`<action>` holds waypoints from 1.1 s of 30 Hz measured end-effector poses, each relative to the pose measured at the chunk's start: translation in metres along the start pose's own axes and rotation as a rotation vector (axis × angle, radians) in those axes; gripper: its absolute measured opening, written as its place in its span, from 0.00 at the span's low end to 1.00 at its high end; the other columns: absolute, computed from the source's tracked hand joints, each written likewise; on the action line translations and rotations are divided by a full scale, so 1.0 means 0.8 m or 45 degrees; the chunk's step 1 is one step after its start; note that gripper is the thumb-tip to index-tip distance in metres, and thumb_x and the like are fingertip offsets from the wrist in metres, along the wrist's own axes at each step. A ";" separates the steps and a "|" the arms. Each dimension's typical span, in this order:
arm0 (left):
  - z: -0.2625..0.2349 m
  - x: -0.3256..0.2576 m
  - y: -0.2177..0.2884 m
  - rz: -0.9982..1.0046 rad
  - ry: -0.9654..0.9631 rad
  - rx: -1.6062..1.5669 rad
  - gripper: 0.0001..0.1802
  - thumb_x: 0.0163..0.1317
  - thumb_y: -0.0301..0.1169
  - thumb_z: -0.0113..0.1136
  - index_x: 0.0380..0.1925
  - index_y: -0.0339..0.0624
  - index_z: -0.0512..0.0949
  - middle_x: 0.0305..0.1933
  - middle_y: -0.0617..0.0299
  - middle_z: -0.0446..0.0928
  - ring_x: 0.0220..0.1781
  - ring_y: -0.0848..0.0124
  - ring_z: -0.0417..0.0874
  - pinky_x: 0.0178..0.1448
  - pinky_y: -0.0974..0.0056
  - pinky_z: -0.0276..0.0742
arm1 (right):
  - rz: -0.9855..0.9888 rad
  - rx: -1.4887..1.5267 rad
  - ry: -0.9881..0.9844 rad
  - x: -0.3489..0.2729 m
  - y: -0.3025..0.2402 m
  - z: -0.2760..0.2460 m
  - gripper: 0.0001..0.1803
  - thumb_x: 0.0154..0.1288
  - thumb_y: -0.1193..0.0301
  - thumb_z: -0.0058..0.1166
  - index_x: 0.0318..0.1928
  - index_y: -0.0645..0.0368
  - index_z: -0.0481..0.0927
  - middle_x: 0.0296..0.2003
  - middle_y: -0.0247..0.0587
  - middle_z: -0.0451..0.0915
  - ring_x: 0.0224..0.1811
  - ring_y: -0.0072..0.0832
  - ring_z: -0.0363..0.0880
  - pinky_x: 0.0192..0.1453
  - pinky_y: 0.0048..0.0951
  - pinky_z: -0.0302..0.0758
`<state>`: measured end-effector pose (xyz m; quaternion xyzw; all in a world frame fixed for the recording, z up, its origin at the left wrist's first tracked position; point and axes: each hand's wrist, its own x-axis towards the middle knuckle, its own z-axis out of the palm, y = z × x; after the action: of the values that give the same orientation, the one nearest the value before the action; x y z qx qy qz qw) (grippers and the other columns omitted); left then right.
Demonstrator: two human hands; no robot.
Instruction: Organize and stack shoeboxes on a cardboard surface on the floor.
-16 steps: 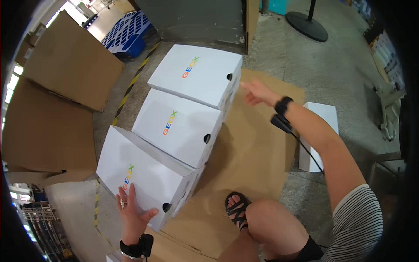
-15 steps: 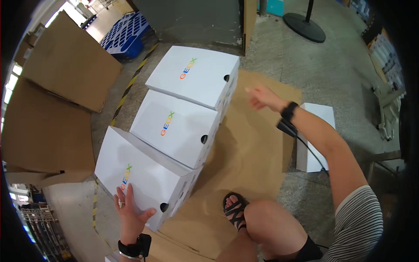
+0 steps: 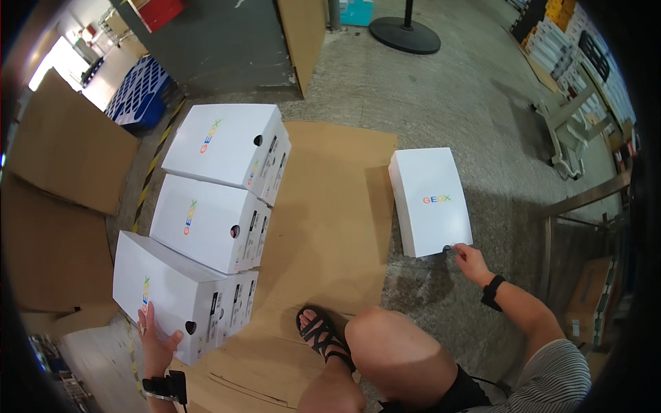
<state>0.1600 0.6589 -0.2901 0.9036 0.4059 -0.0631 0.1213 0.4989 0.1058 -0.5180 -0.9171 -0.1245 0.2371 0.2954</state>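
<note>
On the left, white shoe boxes with coloured lettering and round finger holes stand stacked in three columns. My left hand point(image 3: 158, 337) lies spread on the nearest stack's top shoe box point(image 3: 175, 289), near its front corner. Behind it come the middle shoe box point(image 3: 206, 224) and the far shoe box point(image 3: 224, 144), each topping a stack. A lone white shoe box point(image 3: 434, 186) rests to the right, beside the cardboard edge. At its near end my right hand point(image 3: 471, 263) is closed, fingertips pinching the lid edge at the finger hole. How far the fingers reach inside is hidden.
Flat brown cardboard point(image 3: 327, 206) covers the floor between the boxes, my sandalled foot point(image 3: 320, 330) on it. Large cartons point(image 3: 62, 151) stand at the left, with a blue pallet point(image 3: 141, 93) behind. A black post base point(image 3: 406, 36) and a metal frame point(image 3: 585, 193) stand farther off.
My right hand has come down and back from above the cardboard to the lone shoe box. The view has swung right. My left hand stays on the nearest stack.
</note>
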 end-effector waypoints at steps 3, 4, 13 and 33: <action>0.001 -0.001 -0.005 0.040 -0.016 0.008 0.52 0.41 0.53 0.64 0.61 0.38 0.51 0.62 0.35 0.51 0.67 0.47 0.43 0.65 0.51 0.44 | -0.122 -0.017 0.047 0.002 0.000 0.012 0.16 0.54 0.75 0.48 0.45 0.60 0.72 0.26 0.46 0.74 0.26 0.36 0.74 0.30 0.31 0.70; 0.005 -0.005 -0.006 0.040 -0.022 -0.010 0.51 0.41 0.51 0.65 0.61 0.38 0.51 0.62 0.35 0.51 0.67 0.47 0.43 0.65 0.51 0.44 | -0.119 -0.012 0.051 0.001 0.008 0.014 0.16 0.54 0.75 0.48 0.45 0.60 0.72 0.26 0.46 0.74 0.26 0.36 0.74 0.30 0.31 0.70; 0.009 0.001 -0.027 0.031 -0.034 -0.074 0.53 0.41 0.53 0.64 0.61 0.37 0.50 0.63 0.36 0.47 0.68 0.49 0.40 0.66 0.54 0.44 | -0.114 -0.601 -0.226 0.002 -0.004 0.031 0.15 0.52 0.72 0.48 0.41 0.65 0.68 0.27 0.52 0.74 0.27 0.46 0.74 0.28 0.43 0.71; -0.010 -0.032 -0.065 0.176 0.047 0.018 0.47 0.42 0.43 0.64 0.59 0.33 0.53 0.61 0.39 0.53 0.64 0.49 0.51 0.65 0.55 0.49 | -0.143 0.085 -0.675 0.105 -0.225 -0.113 0.15 0.54 0.67 0.48 0.21 0.69 0.75 0.14 0.43 0.76 0.14 0.25 0.76 0.18 0.23 0.73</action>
<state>0.1038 0.6760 -0.2853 0.9313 0.3443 -0.0408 0.1115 0.6011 0.2357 -0.3756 -0.8044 -0.2402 0.4562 0.2952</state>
